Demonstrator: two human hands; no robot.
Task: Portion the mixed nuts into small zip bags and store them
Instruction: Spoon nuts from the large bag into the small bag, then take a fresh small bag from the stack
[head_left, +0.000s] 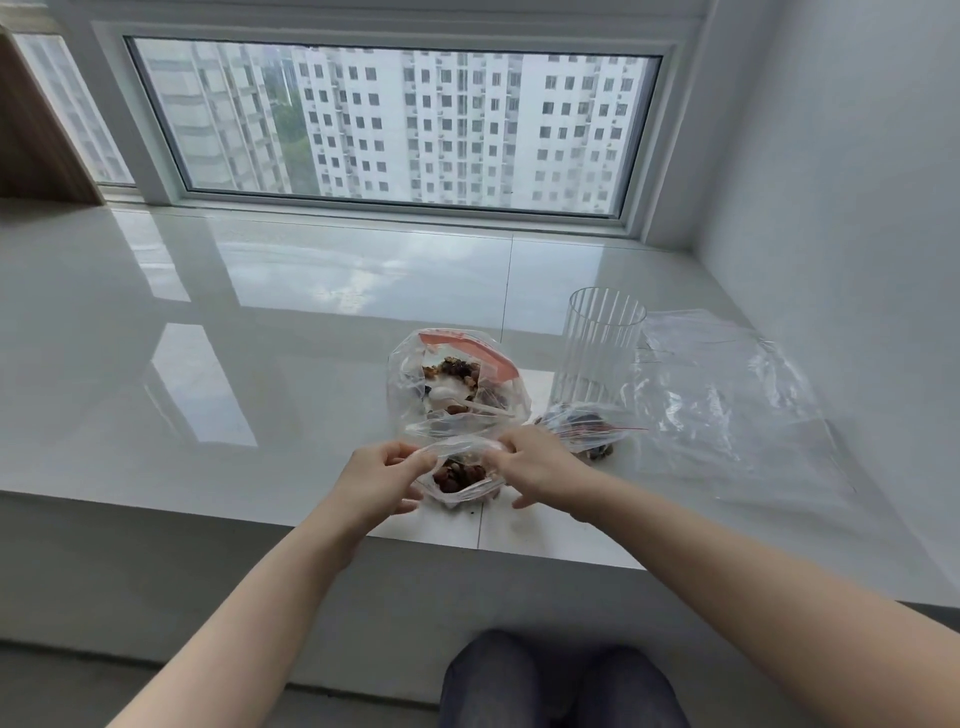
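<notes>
A small clear zip bag (460, 480) with brown mixed nuts inside lies on the white sill near its front edge. My left hand (382, 480) pinches the bag's left rim and my right hand (532, 467) pinches its right rim, holding the mouth open between them. Just behind stands a large clear bag of mixed nuts (457, 382) with an orange-red zip strip, its mouth open and a white scoop inside. A second small bag with nuts (584, 431) lies to the right, its red zip line showing.
A ribbed clear glass jar (597, 353) stands upright right of the large bag. Loose empty clear plastic bags (727, 395) lie by the right wall. The glossy white sill (234, 364) stretches left and back to the window. My knees are below.
</notes>
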